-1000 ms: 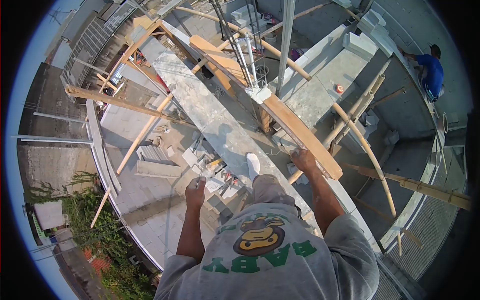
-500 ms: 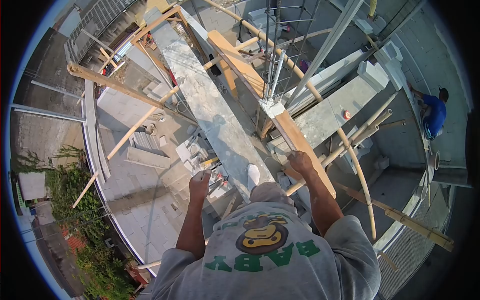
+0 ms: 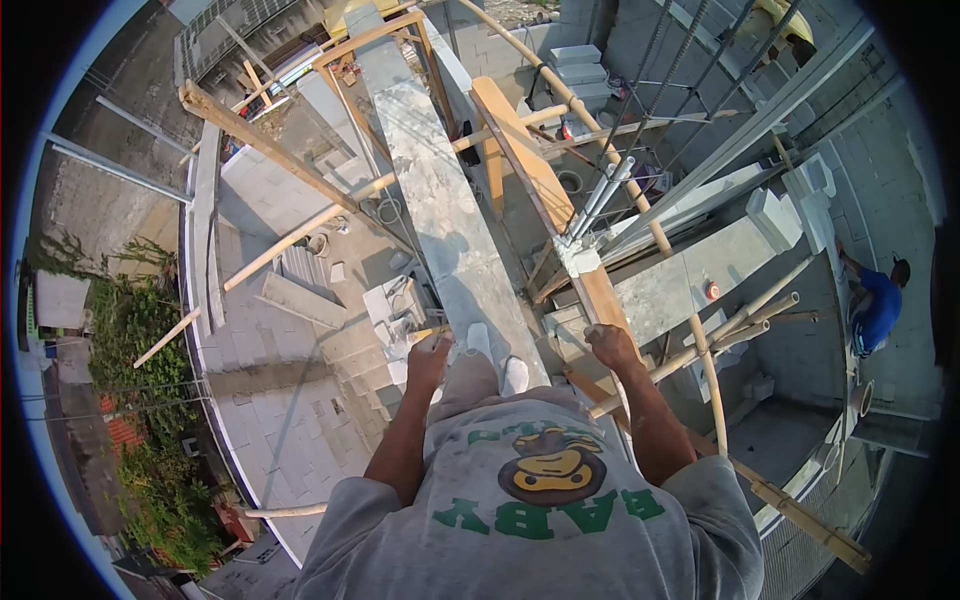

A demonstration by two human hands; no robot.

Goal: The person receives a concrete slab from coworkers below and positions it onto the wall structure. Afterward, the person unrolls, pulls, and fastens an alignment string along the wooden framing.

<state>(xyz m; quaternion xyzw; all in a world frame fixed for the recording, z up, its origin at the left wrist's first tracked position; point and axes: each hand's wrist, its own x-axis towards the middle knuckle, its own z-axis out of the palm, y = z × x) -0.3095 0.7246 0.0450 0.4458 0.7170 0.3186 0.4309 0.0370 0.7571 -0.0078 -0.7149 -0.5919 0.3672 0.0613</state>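
My left hand (image 3: 428,362) is closed, held out in front of my left hip beside the grey walkway plank (image 3: 440,215); anything inside its fingers is too small to make out. On the other side, my right hand (image 3: 612,348) has its fingers curled near the lower end of the brown board (image 3: 602,300). Whether it holds something is hidden. Two white-covered feet (image 3: 515,375) stand on the grey plank between my hands. White material binds pale pipes (image 3: 606,198) at the brown board.
Bamboo poles (image 3: 705,375) cross on the right, near a grey slab (image 3: 675,290) bearing a small red-and-white roll (image 3: 712,290). A person in blue (image 3: 877,312) crouches at the far right. Blocks and debris (image 3: 392,305) lie below left.
The view has shifted, with the scaffold appearing farther right in its upper part. A second foot now shows on the plank. My left hand has moved right in view; both hands remain curled.
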